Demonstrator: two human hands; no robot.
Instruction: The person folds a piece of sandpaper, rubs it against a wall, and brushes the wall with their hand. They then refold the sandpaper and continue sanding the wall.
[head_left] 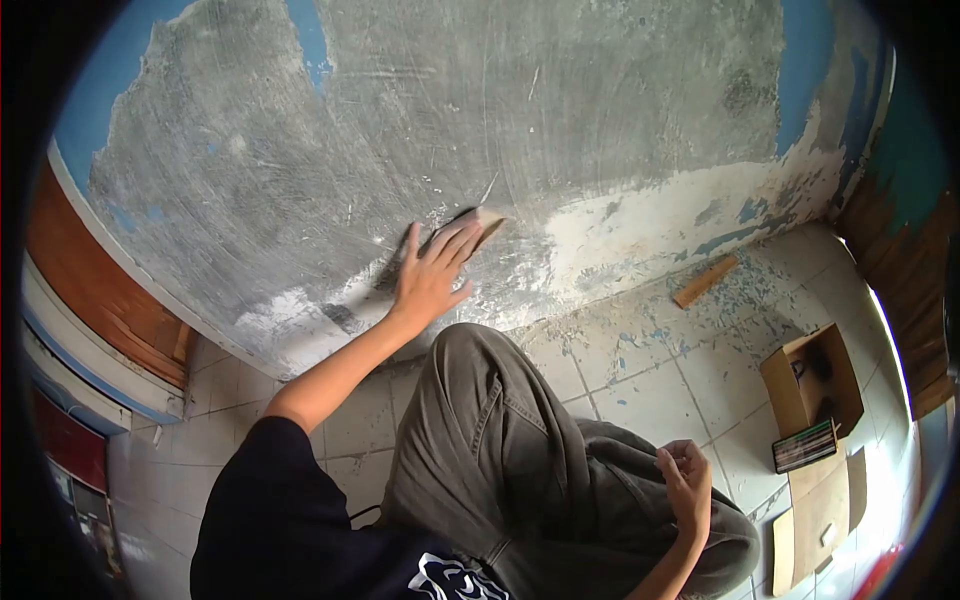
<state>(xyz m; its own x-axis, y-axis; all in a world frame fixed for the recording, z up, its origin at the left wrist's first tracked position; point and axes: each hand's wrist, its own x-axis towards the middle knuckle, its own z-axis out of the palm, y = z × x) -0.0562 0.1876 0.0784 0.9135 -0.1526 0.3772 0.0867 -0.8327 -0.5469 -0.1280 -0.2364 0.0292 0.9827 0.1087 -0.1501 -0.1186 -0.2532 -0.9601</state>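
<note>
My left hand (434, 275) is pressed against the lower part of a scraped grey wall (430, 130). Under its outstretched fingers is a piece of sandpaper (490, 226), pale with a brown edge, held flat to the surface. Part of the sheet is hidden by the fingers. White patches of filler or old paint (640, 230) run along the bottom of the wall, to the right of this hand. My right hand (687, 482) rests over my bent leg, its fingers loosely curled in, and I see nothing in them.
Paint flakes (640, 340) litter the tiled floor (640, 395) by the wall. A wooden strip (706, 282) lies among them. To the right stand an open cardboard box (848, 372), a phone-like screen (806, 446) leaning on it, and flattened cardboard (806, 535). A wooden door (110, 270) is at left.
</note>
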